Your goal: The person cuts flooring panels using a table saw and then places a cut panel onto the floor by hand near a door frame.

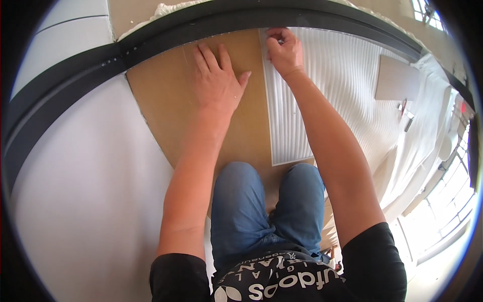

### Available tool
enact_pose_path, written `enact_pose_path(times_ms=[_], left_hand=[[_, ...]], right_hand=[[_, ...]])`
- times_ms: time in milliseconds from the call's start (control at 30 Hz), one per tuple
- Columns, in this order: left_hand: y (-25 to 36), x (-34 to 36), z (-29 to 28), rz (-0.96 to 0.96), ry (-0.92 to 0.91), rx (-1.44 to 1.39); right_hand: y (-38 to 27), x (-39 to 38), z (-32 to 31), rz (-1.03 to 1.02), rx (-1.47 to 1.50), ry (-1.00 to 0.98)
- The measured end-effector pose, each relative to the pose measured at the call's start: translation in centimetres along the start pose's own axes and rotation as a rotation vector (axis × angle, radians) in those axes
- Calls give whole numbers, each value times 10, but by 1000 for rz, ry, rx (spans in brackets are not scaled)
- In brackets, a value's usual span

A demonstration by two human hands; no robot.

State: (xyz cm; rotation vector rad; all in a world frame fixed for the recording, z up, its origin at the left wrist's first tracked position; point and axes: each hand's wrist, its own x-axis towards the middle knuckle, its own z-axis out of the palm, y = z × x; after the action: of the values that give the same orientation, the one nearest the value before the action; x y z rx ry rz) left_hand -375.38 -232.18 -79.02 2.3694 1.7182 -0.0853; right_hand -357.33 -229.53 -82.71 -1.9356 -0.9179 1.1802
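Note:
My left hand (pixel 216 78) lies flat with spread fingers on a smooth brown board (pixel 244 110), its fingertips a little short of a long black frame bar (pixel 216 24). At the top of the board's right edge, my right hand (pixel 287 54) is closed, fingers curled together close under the bar. Whatever those fingers may hold is hidden or too small to name. A thin pale strip runs down from there, between the board and a white ribbed sheet (pixel 347 75).
To the left is a large white panel (pixel 85 166), bordered by the bending black bar. A flat light-brown piece (pixel 395 78) rests on the ribbed sheet at the right. Crumpled white wrapping (pixel 435 95) lies past it. My knees are against the near side of the board.

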Motion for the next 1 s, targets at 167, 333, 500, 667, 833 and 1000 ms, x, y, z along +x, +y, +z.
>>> enact_pose_path(times_ms=[167, 333, 500, 667, 833, 1000], left_hand=[[12, 5, -18, -6, -95, 105], [14, 3, -21, -20, -140, 171], [22, 2, -37, -61, -249, 92], [11, -52, -40, 115, -267, 65], [-9, -149, -25, 87, -477, 136], [-40, -255, -14, 182, -829, -136]], right_hand=[[-9, -10, -19, 59, 152, -64], [11, -148, -82, -108, -331, -64], [93, -386, -230, 289, -520, -28], [130, -647, -326, 749, -824, 1], [187, -757, -302, 967, -470, 65], [244, -807, -225, 877, -137, 96]])
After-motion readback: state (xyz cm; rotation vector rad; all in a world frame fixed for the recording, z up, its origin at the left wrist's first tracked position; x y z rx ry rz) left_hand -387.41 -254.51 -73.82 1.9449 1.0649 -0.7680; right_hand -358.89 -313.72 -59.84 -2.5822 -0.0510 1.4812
